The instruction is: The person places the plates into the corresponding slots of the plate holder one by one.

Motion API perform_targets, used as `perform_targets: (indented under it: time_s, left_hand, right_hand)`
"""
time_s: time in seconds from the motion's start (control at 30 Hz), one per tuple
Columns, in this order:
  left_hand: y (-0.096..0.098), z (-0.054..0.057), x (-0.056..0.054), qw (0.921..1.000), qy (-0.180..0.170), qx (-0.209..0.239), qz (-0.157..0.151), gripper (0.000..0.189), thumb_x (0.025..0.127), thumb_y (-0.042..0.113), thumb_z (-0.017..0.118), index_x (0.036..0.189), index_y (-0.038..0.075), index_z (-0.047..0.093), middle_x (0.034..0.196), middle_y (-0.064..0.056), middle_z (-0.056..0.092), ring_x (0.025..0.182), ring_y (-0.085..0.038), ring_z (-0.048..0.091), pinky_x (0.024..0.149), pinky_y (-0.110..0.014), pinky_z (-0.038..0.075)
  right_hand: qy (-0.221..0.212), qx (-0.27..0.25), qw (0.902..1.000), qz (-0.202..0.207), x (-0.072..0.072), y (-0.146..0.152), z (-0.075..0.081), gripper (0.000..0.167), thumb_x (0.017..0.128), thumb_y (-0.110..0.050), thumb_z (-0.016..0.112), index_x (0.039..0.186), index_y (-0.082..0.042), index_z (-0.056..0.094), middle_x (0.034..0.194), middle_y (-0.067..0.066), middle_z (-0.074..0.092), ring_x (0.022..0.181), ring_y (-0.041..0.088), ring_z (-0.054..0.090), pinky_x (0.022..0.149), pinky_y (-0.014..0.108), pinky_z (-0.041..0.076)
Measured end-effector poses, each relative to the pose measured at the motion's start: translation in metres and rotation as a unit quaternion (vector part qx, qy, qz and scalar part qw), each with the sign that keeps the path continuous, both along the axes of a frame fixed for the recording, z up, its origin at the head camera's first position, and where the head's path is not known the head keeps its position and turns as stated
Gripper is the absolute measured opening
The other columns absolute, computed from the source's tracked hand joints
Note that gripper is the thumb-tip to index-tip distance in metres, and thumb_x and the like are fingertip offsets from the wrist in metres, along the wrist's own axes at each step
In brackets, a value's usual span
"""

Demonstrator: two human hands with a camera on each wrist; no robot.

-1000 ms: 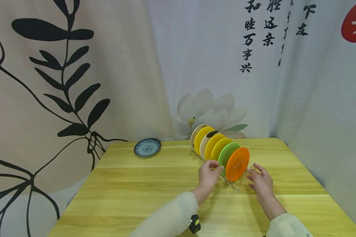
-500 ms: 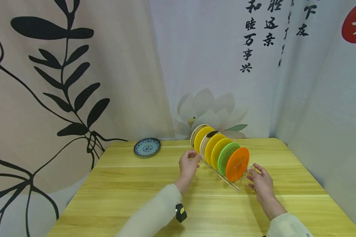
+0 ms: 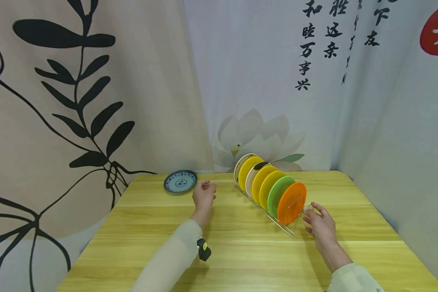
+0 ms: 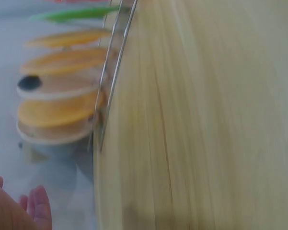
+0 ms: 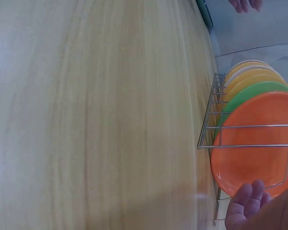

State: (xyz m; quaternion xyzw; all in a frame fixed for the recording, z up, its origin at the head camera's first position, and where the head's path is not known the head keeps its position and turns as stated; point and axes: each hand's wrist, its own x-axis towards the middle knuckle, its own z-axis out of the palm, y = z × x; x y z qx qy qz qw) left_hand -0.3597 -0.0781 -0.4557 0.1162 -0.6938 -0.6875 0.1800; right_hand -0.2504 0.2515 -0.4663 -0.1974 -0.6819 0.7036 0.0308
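A wire dish rack [image 5: 254,145] holds a row of upright plates: an orange plate [image 3: 297,194] at the near end, then a green plate [image 3: 276,194], with several yellow and pale ones behind. At the rack's near end, my right hand [image 3: 322,227] pinches the wire frame between thumb and fingers. My left hand [image 3: 203,200] is over the table left of the rack, fingers loosely bent and holding nothing. Just beyond its fingertips, to the left, lies a blue-and-white patterned plate [image 3: 180,181] with a dark rim, flat near the table's back edge.
The wooden table [image 3: 149,243] stretches toward the viewer on both sides of the rack. Behind it hangs a curtain [image 3: 160,101] with printed plants and writing. A small black device [image 3: 204,249] sits on the left sleeve.
My left hand has moved from beside the green plate leftward and back, along the rack and away toward the blue-and-white plate. My right hand stays at the rack's near end.
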Motion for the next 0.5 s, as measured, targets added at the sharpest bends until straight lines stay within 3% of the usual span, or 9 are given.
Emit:
perform_targets:
  time_s: [0.23,0.43,0.5]
  left_hand:
    - [-0.031,-0.003,-0.009,0.9979,-0.019,-0.003,0.062,0.031,0.091,0.018,0.071,0.115,-0.001,0.062,0.099,-0.013,0.064,0.078,-0.02,0.061,0.063,-0.034,0.057]
    - [-0.062,-0.012,-0.018,0.993,-0.046,0.006,0.109,0.037,0.093,0.023,0.069,0.12,0.0,0.06,0.104,-0.016,0.064,0.081,-0.036,0.064,0.059,-0.031,0.053]
    - [-0.072,-0.015,-0.019,0.9903,-0.058,0.006,0.126,0.04,0.093,0.025,0.068,0.123,0.0,0.059,0.107,-0.018,0.064,0.076,-0.035,0.065,0.057,-0.027,0.049]
  right_hand:
    - [-0.002,0.0,1.0,0.0,0.0,0.001,0.001,0.063,0.101,-0.031,0.056,0.155,-0.013,0.03,0.131,0.006,0.047,0.1,0.013,0.059,0.085,0.034,0.052]
    - [-0.001,0.0,1.0,0.0,-0.001,0.001,0.0,0.063,0.101,-0.032,0.056,0.155,-0.013,0.03,0.132,0.006,0.047,0.103,0.016,0.058,0.083,0.032,0.052]
    - [-0.002,-0.001,1.0,-0.001,-0.002,0.001,0.0,0.062,0.101,-0.032,0.056,0.154,-0.013,0.03,0.131,0.005,0.047,0.103,0.016,0.058,0.083,0.031,0.052]
